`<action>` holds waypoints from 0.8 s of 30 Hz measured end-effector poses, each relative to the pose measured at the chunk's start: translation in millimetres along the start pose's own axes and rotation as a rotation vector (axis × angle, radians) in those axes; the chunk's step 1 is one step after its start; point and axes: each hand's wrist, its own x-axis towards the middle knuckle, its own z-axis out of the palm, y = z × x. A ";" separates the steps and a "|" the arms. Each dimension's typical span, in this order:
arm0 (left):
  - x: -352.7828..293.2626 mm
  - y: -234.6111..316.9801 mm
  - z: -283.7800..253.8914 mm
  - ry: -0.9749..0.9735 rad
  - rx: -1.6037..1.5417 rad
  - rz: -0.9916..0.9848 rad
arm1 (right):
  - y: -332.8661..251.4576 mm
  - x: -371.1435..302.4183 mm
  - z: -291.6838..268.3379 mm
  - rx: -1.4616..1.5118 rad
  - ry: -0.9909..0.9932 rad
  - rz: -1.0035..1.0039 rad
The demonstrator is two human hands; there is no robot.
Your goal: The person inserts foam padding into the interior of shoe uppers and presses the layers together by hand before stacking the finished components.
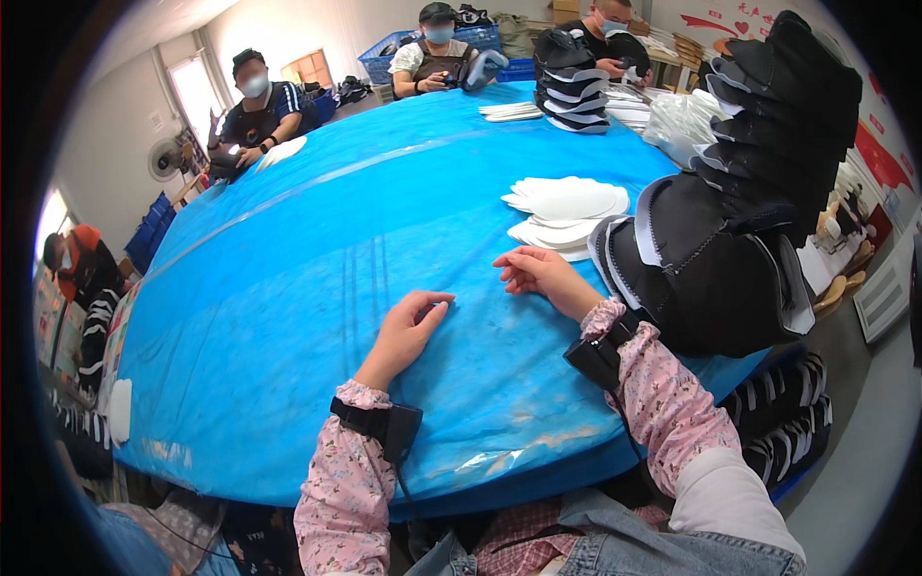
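My left hand (403, 334) hovers over the blue-covered table (317, 317). Its fingers are loosely bent, the thumb stands a little apart, and nothing shows in it. To its right and farther off, my right hand (549, 276) is also empty, with loosely curled, slightly parted fingers. Just beyond that hand lies a stack of white, sole-shaped insoles (574, 200). Close on its right sits a large black shoe upper (711, 264) with pale grey edging. Behind it rises a tall, leaning stack of similar black uppers (792, 125).
Another stack of black uppers (573, 91) stands at the far edge beside white insoles (511, 111). Clear plastic bags (687, 125) lie at the far right. Several people work around the table. A bin of black uppers (783, 422) sits below the right edge.
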 end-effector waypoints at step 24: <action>-2.6 2.1 -1.6 0.003 0.023 0.013 | 2.0 -2.3 -0.2 -0.049 -0.027 -0.051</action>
